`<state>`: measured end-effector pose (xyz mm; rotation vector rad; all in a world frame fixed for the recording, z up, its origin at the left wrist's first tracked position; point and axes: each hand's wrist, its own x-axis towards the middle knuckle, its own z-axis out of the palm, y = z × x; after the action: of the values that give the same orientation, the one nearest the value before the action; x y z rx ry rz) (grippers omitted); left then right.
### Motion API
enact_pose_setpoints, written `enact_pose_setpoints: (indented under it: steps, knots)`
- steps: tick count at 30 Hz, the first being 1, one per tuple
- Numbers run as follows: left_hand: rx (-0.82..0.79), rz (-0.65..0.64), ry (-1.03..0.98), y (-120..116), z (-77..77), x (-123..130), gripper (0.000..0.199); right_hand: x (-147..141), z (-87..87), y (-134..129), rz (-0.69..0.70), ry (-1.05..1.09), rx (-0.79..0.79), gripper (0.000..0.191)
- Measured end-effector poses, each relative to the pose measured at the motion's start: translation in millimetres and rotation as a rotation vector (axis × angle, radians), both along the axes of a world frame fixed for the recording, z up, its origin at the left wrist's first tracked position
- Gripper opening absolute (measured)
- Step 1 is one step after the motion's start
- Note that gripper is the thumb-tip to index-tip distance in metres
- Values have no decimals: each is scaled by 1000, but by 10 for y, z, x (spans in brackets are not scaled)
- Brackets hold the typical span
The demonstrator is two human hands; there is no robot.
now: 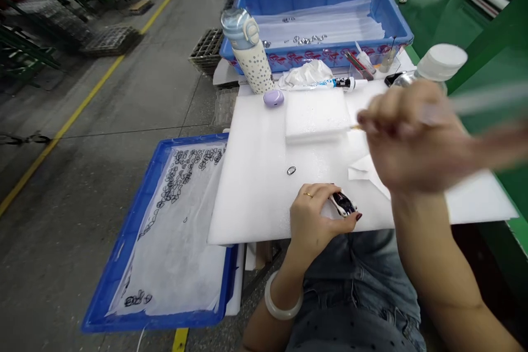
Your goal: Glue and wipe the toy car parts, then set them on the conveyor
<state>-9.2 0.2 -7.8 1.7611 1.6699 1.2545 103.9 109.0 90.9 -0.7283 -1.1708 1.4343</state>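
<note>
In my left hand [314, 214] is a small white and black toy car [343, 203], gripped by its ends between thumb and fingers just above the near edge of the foam-covered table [253, 192]. My right hand [406, 132], smeared by motion, is raised over the right side of the table. Its fingers are closed on a thin pointed stick [355, 127], whose kind I cannot make out; the tip points left toward a white foam block [317, 113]. A small black ring [291, 170] lies on the foam left of the car. Beneath my right hand is white paper [363, 169].
A dotted bottle [252, 60] and a purple case [274, 98] stand at the back left. Behind them is a blue bin [315, 55] holding small parts. A blue tray [154, 231] with black rings sits lower left. A white-capped jar [442, 63] stands back right.
</note>
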Motion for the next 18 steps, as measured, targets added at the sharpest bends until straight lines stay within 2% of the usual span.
enact_pose_setpoints:
  steps: [1, 4, 6, 8, 10, 12, 15, 18]
  knots:
    - [1, -25, 30, -19, -7, 0, 45, -89, -39, 189, -41, -35, 79, 53]
    - [-25, -122, 128, -84, -7, -41, 53, -266, -174, 554, 11, -372, 124, 45]
    - [-47, -207, 143, -102, 16, -132, 58, -186, -208, 512, -76, -433, 261, 41]
    - [-55, -234, 143, -68, 56, -287, 53, 65, -196, 295, -204, -398, 407, 39]
    - [-46, -125, 186, 28, 98, -481, 38, 408, -192, 57, -295, -519, 397, 36]
    - [-54, 56, 286, 162, 121, -660, 29, 742, -246, -81, -364, -823, 310, 37]
    - [-121, 172, 422, 341, 96, -801, 24, 1087, -447, -58, -459, -1145, 222, 26]
    - [-117, 203, 445, 413, 27, -796, 18, 1224, -677, 72, -445, -1252, 191, 21]
